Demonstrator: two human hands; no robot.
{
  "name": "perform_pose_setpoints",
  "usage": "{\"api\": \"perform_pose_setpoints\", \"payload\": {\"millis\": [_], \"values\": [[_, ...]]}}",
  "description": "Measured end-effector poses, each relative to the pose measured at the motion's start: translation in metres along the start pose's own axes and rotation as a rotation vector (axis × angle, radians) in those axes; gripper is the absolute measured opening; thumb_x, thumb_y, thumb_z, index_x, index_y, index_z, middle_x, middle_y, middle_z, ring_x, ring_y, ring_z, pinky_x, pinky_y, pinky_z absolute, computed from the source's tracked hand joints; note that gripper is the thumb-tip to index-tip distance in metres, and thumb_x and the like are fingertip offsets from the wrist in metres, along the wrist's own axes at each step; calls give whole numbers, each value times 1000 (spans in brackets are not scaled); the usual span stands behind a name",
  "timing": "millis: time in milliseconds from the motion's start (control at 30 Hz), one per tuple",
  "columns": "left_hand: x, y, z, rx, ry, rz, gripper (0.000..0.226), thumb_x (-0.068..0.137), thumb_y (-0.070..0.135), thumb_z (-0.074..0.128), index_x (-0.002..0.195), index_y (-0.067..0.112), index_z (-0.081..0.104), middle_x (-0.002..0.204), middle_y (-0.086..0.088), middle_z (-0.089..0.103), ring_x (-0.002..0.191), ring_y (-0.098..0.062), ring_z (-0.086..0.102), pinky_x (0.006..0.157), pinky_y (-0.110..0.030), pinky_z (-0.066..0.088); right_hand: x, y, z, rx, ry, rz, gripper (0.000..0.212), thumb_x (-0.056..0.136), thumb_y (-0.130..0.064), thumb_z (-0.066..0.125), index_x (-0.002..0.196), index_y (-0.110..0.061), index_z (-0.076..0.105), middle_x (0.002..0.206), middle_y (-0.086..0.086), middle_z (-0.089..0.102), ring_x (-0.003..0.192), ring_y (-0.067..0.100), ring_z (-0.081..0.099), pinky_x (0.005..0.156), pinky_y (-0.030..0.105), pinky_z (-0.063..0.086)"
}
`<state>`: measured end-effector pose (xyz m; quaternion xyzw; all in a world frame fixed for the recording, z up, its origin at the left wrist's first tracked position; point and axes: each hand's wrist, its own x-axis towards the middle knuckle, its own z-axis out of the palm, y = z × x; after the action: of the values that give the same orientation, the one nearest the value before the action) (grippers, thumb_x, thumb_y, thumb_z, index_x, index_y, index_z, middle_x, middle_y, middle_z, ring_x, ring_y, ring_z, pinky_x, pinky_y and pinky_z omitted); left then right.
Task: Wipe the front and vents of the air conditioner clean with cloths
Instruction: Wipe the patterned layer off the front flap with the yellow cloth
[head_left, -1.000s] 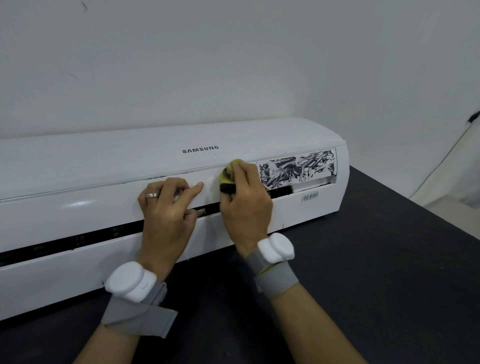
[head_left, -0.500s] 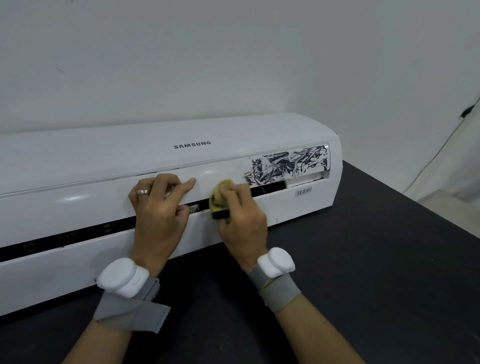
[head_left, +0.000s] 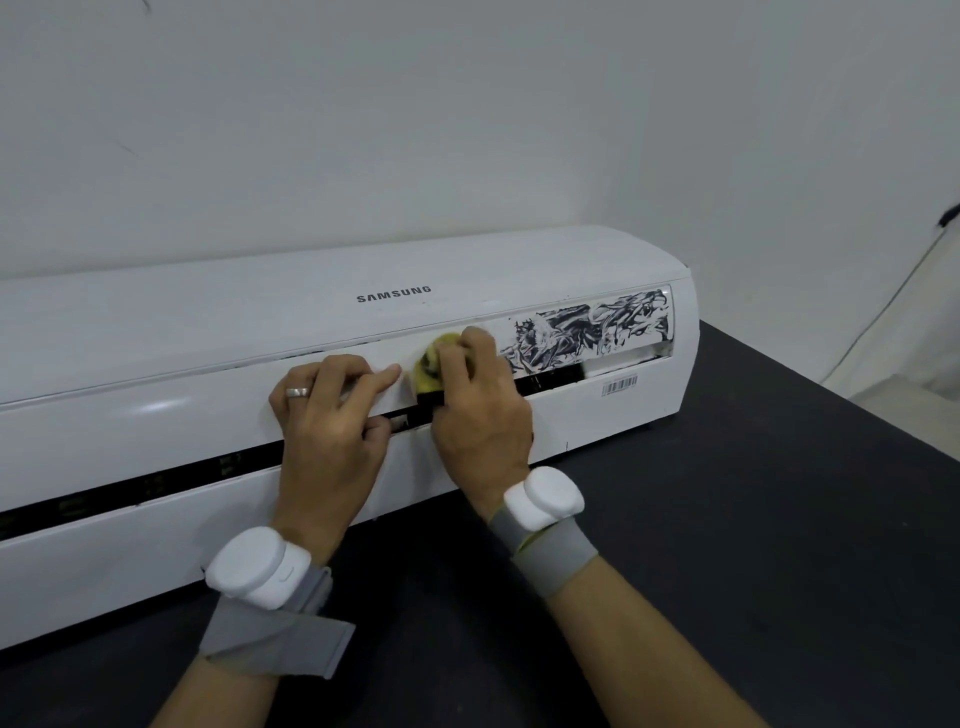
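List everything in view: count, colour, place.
air conditioner: one, white, on the table against the wall
vent slot: one, dark, along its front
smears: one patch, black, front's right end
cloth: one, yellow, on the front left of the smears
barcode sticker: one, white, below the smears
table: one, black, underneath
wall: one, white, behind
cable: one, dark, far right
wrist units: two, white on grey straps, both wrists
ring: one, silver, left grip
left grip: one, bare, fingers on the front beside the cloth
right grip: one, bare, holding the cloth
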<state>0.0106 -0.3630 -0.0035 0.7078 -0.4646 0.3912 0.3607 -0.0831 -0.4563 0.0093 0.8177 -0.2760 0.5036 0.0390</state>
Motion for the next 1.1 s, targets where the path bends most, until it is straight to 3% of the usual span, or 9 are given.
{"api": "perform_pose_setpoints", "payload": {"millis": [200, 400, 567, 733, 900, 1100], "values": [[-1, 0, 0, -3, 1, -4, 49, 60, -11, 58, 101, 12, 72, 94, -7, 61, 95, -26, 45, 85, -36, 28, 18, -2, 7, -109, 39, 240, 13, 82, -9, 65, 94, -6, 60, 103, 13, 59, 66, 28, 54, 39, 26, 28], [1, 1, -1, -7, -4, -3, 47, 61, -11, 59, 100, 11, 72, 93, -8, 61, 94, -27, 45, 85, -36, 29, 6, 4, -1, -99, -26, 86, 11, 79, -7, 66, 90, -6, 63, 102, 12, 62, 66, 28, 55, 39, 28, 30], [1, 2, -2, -8, -15, -11, 48, 60, -10, 58, 101, 11, 72, 93, -8, 61, 93, -27, 46, 85, -37, 28, 29, 3, -1, -101, -22, 300, 15, 86, -13, 59, 99, -7, 56, 105, 12, 54, 73, 31, 55, 45, 29, 28], [-1, 0, 0, 9, -1, -3, 48, 61, -10, 57, 102, 12, 72, 94, -7, 60, 93, -28, 46, 85, -38, 29, -1, 2, -4, -110, -69, 72, 13, 79, -9, 66, 91, -11, 64, 103, 9, 62, 67, 27, 56, 40, 29, 30], [0, 1, 0, 3, -5, -6, 50, 60, -12, 56, 101, 12, 72, 93, -8, 60, 93, -27, 45, 84, -35, 26, 26, 14, -3, -104, -36, 288, 15, 84, -10, 61, 98, -7, 57, 104, 12, 55, 72, 30, 54, 44, 29, 28], [-2, 1, 1, 13, 18, -6, 49, 62, -11, 56, 102, 11, 72, 93, -8, 61, 93, -28, 46, 84, -35, 26, -9, 16, -9, -130, -91, 89, 12, 77, -9, 69, 88, -11, 64, 99, 7, 63, 65, 26, 56, 40, 28, 32]]}}
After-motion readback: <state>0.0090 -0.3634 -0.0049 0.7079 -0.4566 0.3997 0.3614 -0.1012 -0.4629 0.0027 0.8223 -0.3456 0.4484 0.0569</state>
